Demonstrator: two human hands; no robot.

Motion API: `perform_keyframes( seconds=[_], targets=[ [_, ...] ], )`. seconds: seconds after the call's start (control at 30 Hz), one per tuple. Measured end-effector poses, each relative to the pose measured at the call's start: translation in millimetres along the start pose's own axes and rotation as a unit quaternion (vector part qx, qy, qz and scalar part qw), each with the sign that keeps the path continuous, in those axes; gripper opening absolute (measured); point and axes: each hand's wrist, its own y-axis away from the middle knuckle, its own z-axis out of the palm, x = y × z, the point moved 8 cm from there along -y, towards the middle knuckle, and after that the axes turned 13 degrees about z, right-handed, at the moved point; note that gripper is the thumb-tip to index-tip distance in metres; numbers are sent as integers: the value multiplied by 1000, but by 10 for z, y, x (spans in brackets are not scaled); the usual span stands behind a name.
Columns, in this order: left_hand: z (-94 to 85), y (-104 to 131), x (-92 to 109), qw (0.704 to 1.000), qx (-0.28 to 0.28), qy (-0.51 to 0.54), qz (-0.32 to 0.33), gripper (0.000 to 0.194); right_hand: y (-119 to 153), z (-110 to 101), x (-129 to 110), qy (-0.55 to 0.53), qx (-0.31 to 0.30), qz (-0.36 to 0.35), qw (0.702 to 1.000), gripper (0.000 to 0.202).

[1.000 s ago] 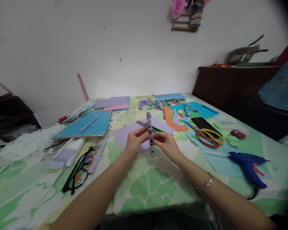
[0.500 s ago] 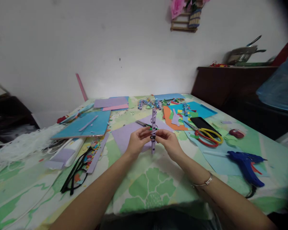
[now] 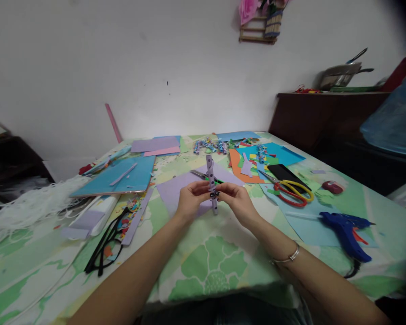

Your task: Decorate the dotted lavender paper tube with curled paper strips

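A thin lilac paper tube with dark dots [image 3: 210, 171] stands nearly upright between my hands, its top leaning slightly left. My left hand [image 3: 191, 198] pinches it from the left side. From the right, my right hand [image 3: 237, 200] has its fingers closed on it too. Where the fingertips meet, a small dark ribbon or bow [image 3: 214, 194] sits against the tube; its exact kind is hard to make out. Behind the hands lies a lilac paper sheet [image 3: 169, 189], with green-handled scissors [image 3: 199, 174] on it, partly hidden by the tube and fingers.
At right are red-and-yellow scissors [image 3: 292, 192], a black phone [image 3: 284, 174] and a blue glue gun [image 3: 345, 230]. Black glasses [image 3: 104, 246], a blue board [image 3: 122, 176] and white string [image 3: 40, 203] lie left. Paper scraps and small decorated tubes [image 3: 223, 146] sit at the back.
The tube's top has tipped to the left, and its lower end has shifted slightly. A loose curl of strip beside its upper part no longer shows. Both hands keep their hold.
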Motion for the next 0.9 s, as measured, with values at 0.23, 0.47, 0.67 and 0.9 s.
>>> perform_keyframes(
  seconds=[0.23,0.47,0.67,0.9],
  targets=[
    [-24,-5,-40,1000,5,2,-1,43,14,-11,27,-31,-13,25,999,26],
    [-36,-17,-105,1000,6,28,-4,43,15,-6,46,-36,-13,36,999,25],
    [-34,-12,-147,998,9,62,-28,43,8,0,41,-36,-16,39,998,23],
    [34,14,-71,995,18,94,-39,43,19,10,40,-30,-20,37,999,22]
  ],
)
